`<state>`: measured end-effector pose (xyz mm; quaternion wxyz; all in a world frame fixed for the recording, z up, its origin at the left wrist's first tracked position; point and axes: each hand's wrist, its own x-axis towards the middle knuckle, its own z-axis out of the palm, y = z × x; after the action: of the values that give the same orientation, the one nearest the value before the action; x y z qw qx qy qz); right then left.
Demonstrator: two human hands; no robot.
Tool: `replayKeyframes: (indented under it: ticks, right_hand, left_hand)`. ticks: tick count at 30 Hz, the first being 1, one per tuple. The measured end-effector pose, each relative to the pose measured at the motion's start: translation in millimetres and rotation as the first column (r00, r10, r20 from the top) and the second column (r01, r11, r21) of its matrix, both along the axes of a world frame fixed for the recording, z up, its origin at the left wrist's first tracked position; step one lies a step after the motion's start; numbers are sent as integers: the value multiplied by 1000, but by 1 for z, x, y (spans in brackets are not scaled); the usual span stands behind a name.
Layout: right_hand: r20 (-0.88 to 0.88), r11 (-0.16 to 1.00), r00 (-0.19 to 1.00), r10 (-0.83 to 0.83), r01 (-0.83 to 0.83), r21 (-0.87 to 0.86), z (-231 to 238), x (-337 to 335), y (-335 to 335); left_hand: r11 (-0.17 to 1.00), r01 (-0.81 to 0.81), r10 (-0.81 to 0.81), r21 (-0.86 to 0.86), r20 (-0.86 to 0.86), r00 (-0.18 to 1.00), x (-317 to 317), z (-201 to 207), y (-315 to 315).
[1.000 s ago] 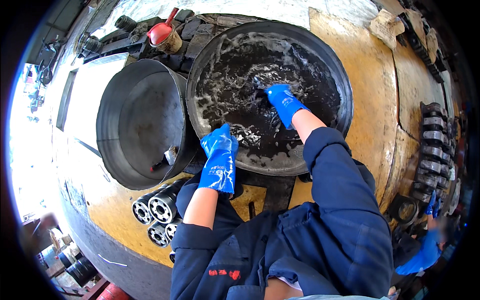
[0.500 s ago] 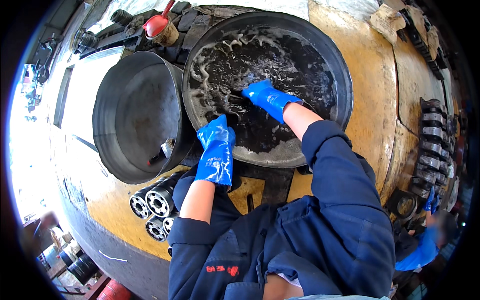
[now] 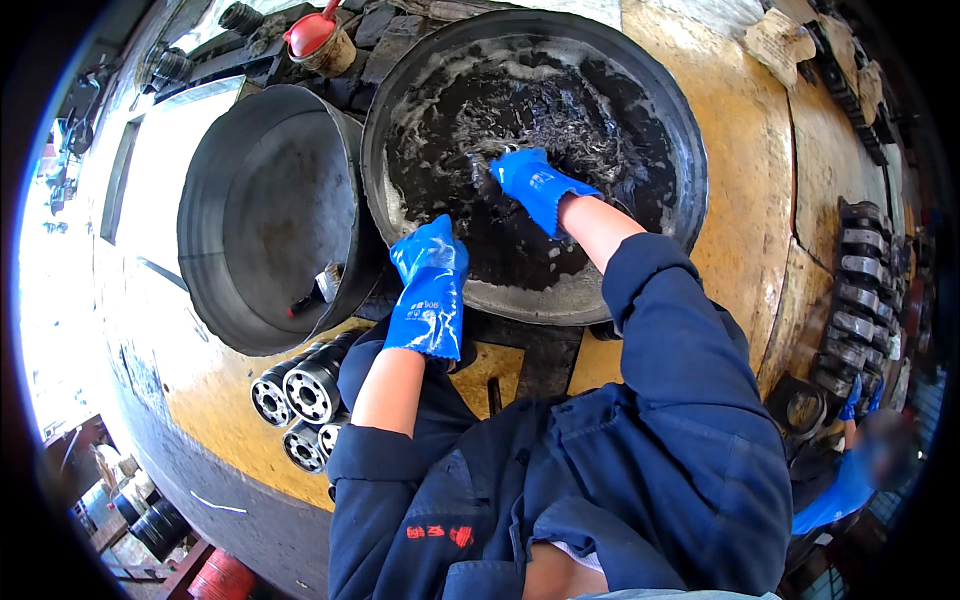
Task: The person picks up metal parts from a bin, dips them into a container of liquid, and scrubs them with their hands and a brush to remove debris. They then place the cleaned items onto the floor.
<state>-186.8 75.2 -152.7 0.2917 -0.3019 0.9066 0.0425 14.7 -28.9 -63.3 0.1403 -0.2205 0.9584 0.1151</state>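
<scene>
A wide round metal tub [image 3: 690,150] holds dark, foamy liquid [image 3: 540,225]. My right hand [image 3: 525,175], in a blue rubber glove, is closed low over the middle of the liquid. Whatever it grips is hidden by the glove and the splashing. At the tub's near left side my left hand [image 3: 430,250], gloved alike, is closed with its knuckles up, just inside the rim. Anything in its fingers is out of sight.
Left of the tub stands a deep grey metal tub [image 3: 215,250] with a brush [image 3: 328,282] in it. Near my left knee lie several cylindrical metal parts [image 3: 312,393]. A red scoop [image 3: 310,35] rests in a bucket at the back. Far right, a person [image 3: 850,480] works beside stacked metal parts [image 3: 860,290].
The liquid is more stirred up around my right hand, and the foam has shifted. Both hands keep nearly the same places. The whole view has shifted slightly.
</scene>
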Motion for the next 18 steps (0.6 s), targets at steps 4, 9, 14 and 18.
replayKeyframes:
  ticks: [4, 9, 14, 18]
  right_hand:
    - [11, 971, 975, 222, -222, 88, 32, -4, 14]
    - [-244, 996, 966, -87, 92, 9, 36, -15, 73]
    - [-99, 982, 984, 148, -135, 132, 13, 8, -1]
    - [-243, 995, 968, 67, -83, -56, -58, -30, 46]
  left_hand:
    - [1000, -25, 25, -1, -92, 995, 12, -10, -9]
    - [1000, 2, -3, -29, -47, 999, 6, -6, -4]
    - [998, -45, 42, -47, -55, 998, 24, -2, -17]
    - [998, 57, -55, 13, -112, 992, -18, -12, 20]
